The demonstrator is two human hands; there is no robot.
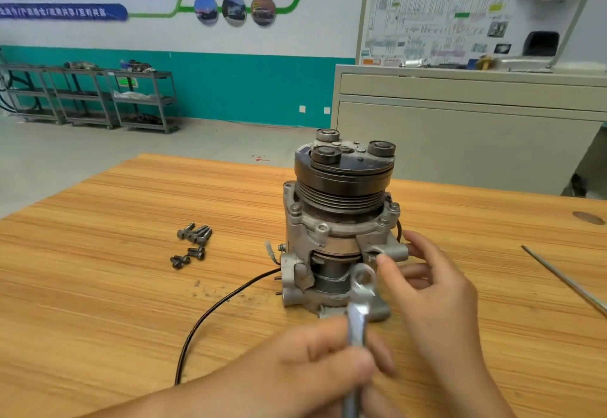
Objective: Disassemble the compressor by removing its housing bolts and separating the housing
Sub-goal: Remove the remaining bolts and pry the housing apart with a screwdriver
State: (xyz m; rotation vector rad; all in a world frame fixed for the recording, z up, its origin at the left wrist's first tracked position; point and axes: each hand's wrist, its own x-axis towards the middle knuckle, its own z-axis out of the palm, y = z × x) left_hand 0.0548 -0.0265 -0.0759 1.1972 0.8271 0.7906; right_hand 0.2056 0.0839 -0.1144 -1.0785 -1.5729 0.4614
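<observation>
Gripping the wrench (359,306) by its shaft, our left hand (315,362) has its fingers curled tight round the steel. The ring end is raised just in front of the lower body of the compressor (331,230) and, as far as we can tell, sits on no bolt head. Our right hand (433,293) pinches a mounting ear on the compressor's right side between thumb and forefinger, steadying it.

The compressor stands upright near the middle of the wooden table (98,302), pulley (341,181) on top, with housing bolts (295,209) seated in the flange beneath the pulley. A cluster of loose bolts (193,243) lies well apart to the left, and a black cable (210,316) trails toward us.

We judge the risks so: a half-seated ring could slip, rounding a head or driving our knuckles into the casting. A hard pull on so tall a unit, held only by fingertips, could tip it.
</observation>
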